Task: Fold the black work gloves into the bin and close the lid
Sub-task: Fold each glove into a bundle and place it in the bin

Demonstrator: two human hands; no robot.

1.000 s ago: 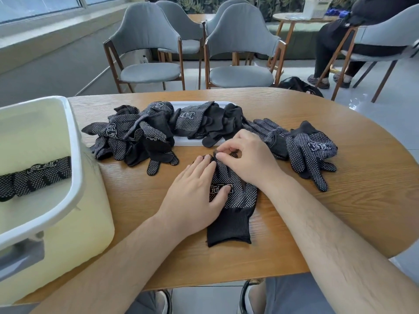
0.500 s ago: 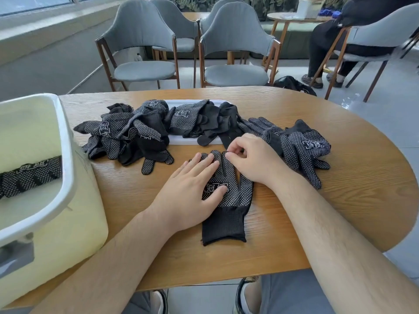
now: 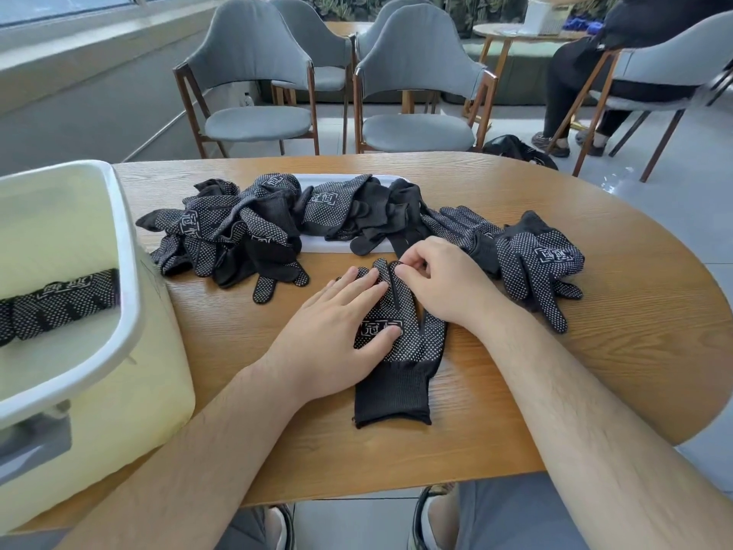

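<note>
Bright, even daylight — wide-angle edge distortion

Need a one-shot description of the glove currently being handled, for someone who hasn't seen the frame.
On the oval wooden table, look in front of the jumbled row of black dotted gloves. One black white-dotted work glove lies flat, cuff toward the person, left hand pressing its palm, right hand pinching its fingertips. It alone is spread out and touched by hands.

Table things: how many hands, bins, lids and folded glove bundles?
Bare hands: 2 (left hand, right hand pinching a flat black dotted glove)
Pale yellow plastic bin: 1
White flat plastic lid: 1
Folded black glove bundle, in bin: 1
Total: 5
</note>
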